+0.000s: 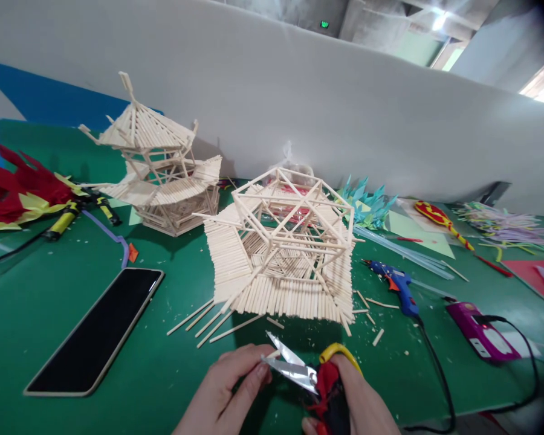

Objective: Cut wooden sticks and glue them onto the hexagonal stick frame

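At the near edge of the green table [163, 374], your right hand [358, 405] is wrapped around the red and yellow handles of a pair of scissors [299, 370], blades parted. Your left hand [226, 393] pinches a short stick [272, 355] between thumb and fingertips, its tip lying at the open blades; whether metal touches wood is hard to tell. Just beyond stands an unfinished stick model [285, 254], with loose sticks [213, 323] fanned at its front edge. A finished pagoda [158, 175] rises behind it to the left. A dark phone [97, 329] lies flat at left; a blue glue gun [396, 284] and a purple device [476, 332] lie at right, cords trailing.
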